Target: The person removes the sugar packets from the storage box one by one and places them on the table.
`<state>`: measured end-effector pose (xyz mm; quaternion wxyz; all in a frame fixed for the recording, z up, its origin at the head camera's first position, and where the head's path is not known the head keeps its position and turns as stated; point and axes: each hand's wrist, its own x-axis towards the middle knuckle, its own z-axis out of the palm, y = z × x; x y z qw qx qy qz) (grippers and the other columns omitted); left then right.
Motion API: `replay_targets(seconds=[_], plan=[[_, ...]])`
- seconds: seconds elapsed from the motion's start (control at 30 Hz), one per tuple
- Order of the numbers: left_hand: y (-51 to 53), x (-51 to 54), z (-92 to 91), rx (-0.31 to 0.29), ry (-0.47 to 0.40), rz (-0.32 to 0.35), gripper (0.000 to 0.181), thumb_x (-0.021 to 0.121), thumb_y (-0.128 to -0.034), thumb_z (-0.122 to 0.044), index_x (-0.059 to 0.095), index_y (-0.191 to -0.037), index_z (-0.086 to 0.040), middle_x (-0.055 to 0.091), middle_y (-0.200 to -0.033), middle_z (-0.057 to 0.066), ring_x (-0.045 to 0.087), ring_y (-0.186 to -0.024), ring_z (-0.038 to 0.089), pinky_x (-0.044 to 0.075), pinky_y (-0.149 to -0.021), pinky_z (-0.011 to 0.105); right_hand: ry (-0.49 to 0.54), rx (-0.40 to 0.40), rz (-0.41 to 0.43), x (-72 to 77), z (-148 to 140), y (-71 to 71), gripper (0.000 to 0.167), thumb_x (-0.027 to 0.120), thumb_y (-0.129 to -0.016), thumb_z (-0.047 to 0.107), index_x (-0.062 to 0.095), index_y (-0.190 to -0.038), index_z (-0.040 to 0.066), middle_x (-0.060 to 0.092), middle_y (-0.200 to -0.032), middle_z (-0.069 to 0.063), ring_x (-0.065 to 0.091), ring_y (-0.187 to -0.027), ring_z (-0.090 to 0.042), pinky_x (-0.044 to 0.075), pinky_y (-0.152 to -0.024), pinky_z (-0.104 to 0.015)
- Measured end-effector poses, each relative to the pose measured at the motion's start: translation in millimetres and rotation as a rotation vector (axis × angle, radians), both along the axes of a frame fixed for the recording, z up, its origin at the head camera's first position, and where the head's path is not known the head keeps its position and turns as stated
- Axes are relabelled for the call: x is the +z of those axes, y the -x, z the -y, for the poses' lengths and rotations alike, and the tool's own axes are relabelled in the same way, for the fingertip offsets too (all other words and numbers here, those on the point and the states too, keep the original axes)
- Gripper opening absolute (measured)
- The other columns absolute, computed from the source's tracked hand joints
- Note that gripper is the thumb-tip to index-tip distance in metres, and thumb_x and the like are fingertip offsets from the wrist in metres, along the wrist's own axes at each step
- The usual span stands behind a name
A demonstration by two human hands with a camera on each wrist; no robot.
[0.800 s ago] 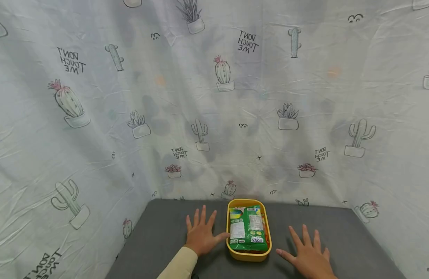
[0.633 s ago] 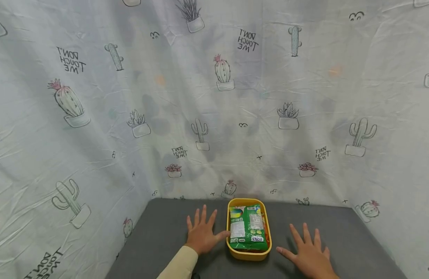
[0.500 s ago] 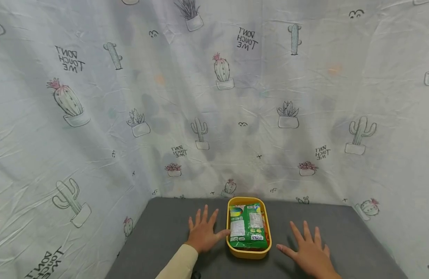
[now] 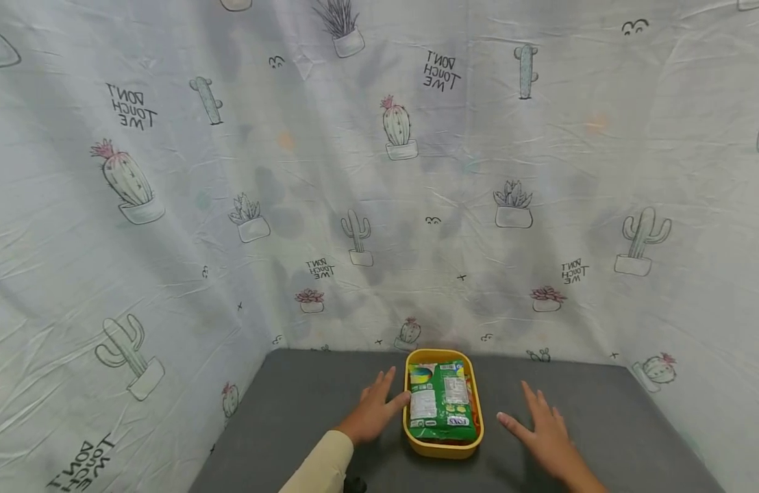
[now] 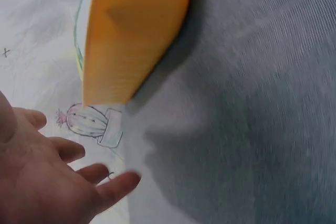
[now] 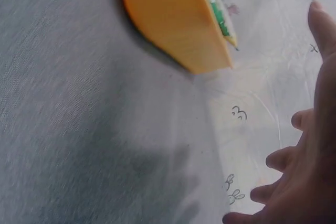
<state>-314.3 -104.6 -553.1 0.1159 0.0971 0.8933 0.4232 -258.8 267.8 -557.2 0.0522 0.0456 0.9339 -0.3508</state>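
Note:
A yellow basket (image 4: pixel 442 450) stands on the dark table, with a green snack packet (image 4: pixel 441 404) lying on top inside it and something orange-red at its right inner side. The left hand (image 4: pixel 372 412) hovers beside the basket's left side, fingers extended, thumb tip close to the rim; contact cannot be told. To the right of the basket, apart from it, is the right hand (image 4: pixel 549 438), its fingers extended. In the left wrist view the basket's side (image 5: pixel 136 30) stands above the left hand (image 5: pixel 52 177). The right wrist view shows the basket's side (image 6: pixel 173 24) and the right hand (image 6: pixel 304 166).
A grey tabletop (image 4: pixel 293 390) lies under both hands. A pale curtain (image 4: pixel 441 274) with cactus drawings and lettering hangs behind the table and along both sides. A small dark object (image 4: pixel 355 485) shows at the bottom edge near the left sleeve.
Both hands have turned so that their palms face inward more, and their fingers are less spread. The left hand has shifted slightly right, towards the basket. The basket stands in the same place.

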Motion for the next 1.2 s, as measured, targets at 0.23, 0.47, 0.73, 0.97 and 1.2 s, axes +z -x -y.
replay_targets(seconds=[0.23, 0.47, 0.73, 0.97, 1.2], plan=[[-3.6, 1.2, -2.9, 0.036, -0.332, 0.128, 0.114, 0.041, -0.1016, -0.084, 0.005, -0.175, -0.004, 0.015, -0.175, 0.032, 0.030, -0.151, 0.061, 0.046, -0.103, 0.076, 0.396, 0.021, 0.000, 16.8, 2, -2.4, 0.101, 0.054, -0.112, 0.055, -0.004, -0.172, -0.003, -0.001, -0.169, -0.044, 0.005, -0.153, -0.067, 0.021, -0.114, -0.083], [-7.2, -4.7, -2.3, 0.047, -0.588, 0.186, 0.107, 0.036, -0.1063, -0.079, 0.008, -0.174, 0.000, 0.015, -0.172, 0.038, 0.027, -0.149, 0.065, 0.057, -0.088, 0.071, 0.797, 0.032, 0.065, 30.0, -1, -8.4, 0.089, 0.032, -0.116, 0.057, -0.009, -0.173, 0.003, 0.003, -0.169, -0.044, 0.015, -0.149, -0.071, 0.041, -0.103, -0.081], [-8.7, -10.9, -11.1, 0.090, -0.750, 0.275, 0.113, 0.042, -0.1036, -0.081, 0.010, -0.173, 0.003, 0.017, -0.168, 0.044, 0.030, -0.145, 0.070, 0.057, -0.082, 0.075, 0.955, 0.004, 0.085, 40.6, 0, -7.3, 0.095, 0.027, -0.112, 0.069, -0.009, -0.174, 0.007, 0.011, -0.171, -0.041, 0.029, -0.147, -0.066, 0.050, -0.101, -0.072], [-10.2, -18.5, -19.6, 0.115, -0.786, 0.361, 0.115, 0.053, -0.1003, -0.080, 0.015, -0.172, 0.002, 0.029, -0.166, 0.040, 0.042, -0.139, 0.065, 0.061, -0.073, 0.070, 1.007, -0.017, 0.080, 43.3, 11, -2.7, 0.094, 0.039, -0.112, 0.068, 0.001, -0.176, 0.009, 0.018, -0.171, -0.038, 0.038, -0.145, -0.063, 0.053, -0.097, -0.070], [-8.9, -27.8, -20.2, 0.070, -0.806, 0.364, 0.081, 0.068, -0.1079, -0.023, 0.023, -0.172, 0.000, 0.043, -0.163, 0.028, 0.063, -0.126, 0.041, 0.063, -0.074, 0.065, 1.018, -0.025, 0.082, 43.5, 22, 1.6, 0.092, 0.043, -0.112, 0.066, 0.008, -0.175, 0.008, 0.022, -0.170, -0.038, 0.041, -0.144, -0.062, 0.055, -0.096, -0.069]])
